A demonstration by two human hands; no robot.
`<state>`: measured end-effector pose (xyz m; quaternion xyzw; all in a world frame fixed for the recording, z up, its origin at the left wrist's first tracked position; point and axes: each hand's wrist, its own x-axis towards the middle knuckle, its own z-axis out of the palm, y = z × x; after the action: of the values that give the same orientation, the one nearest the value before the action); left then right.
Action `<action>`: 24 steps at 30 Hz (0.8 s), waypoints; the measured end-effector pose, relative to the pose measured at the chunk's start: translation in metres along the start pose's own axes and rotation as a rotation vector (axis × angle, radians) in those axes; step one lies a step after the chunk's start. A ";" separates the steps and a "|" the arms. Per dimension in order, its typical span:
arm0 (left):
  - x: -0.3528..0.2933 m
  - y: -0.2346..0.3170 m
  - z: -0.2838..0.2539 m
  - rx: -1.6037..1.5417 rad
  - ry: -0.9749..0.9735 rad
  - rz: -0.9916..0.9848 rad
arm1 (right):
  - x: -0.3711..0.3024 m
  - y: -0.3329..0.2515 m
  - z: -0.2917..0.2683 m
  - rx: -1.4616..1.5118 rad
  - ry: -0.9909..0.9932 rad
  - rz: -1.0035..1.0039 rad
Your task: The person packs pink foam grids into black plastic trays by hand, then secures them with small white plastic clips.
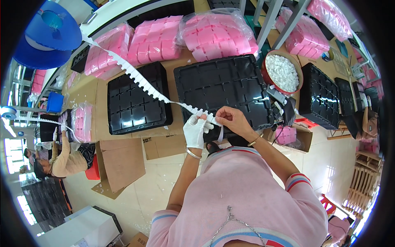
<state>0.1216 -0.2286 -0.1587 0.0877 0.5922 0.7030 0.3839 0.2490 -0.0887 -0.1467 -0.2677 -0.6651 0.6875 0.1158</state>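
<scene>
A long white strip [142, 82] with notches along one edge runs from a blue reel [68, 35] at the far left down to my hands. My left hand [194, 132], in a white glove with some fingertips bare, is closed on the strip near its lower end. Just to the right, my bare right hand [234, 119] pinches the same strip, and a short tail hangs below. Both hands are over the near edge of a black plastic tray [222, 84] with a grid of raised ribs. A second black tray [138, 101] lies to its left.
Clear-wrapped pink bundles [156, 41] line the back of the bench. A bowl [299, 68] of small white pieces stands right of the tray, and more black trays [319, 96] lie beyond it. Cardboard boxes [123, 162] are below the bench. A co-worker [68, 162] handles another strip at left.
</scene>
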 end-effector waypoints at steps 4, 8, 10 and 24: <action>-0.009 -0.010 -0.004 -0.074 0.262 0.017 | 0.009 -0.022 0.006 -0.101 0.004 -0.070; -0.032 -0.015 -0.019 -0.140 0.424 0.003 | 0.074 -0.033 -0.004 -0.311 0.128 -0.447; -0.045 -0.029 -0.028 -0.152 0.445 0.063 | 0.116 -0.033 -0.006 -0.413 0.134 -0.544; -0.107 -0.086 -0.060 0.031 0.451 -0.214 | 0.247 -0.020 0.015 -0.799 -0.013 -0.583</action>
<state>0.1987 -0.3429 -0.2176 -0.1285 0.6796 0.6509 0.3130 0.0322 0.0278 -0.1810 -0.0897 -0.9245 0.3195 0.1876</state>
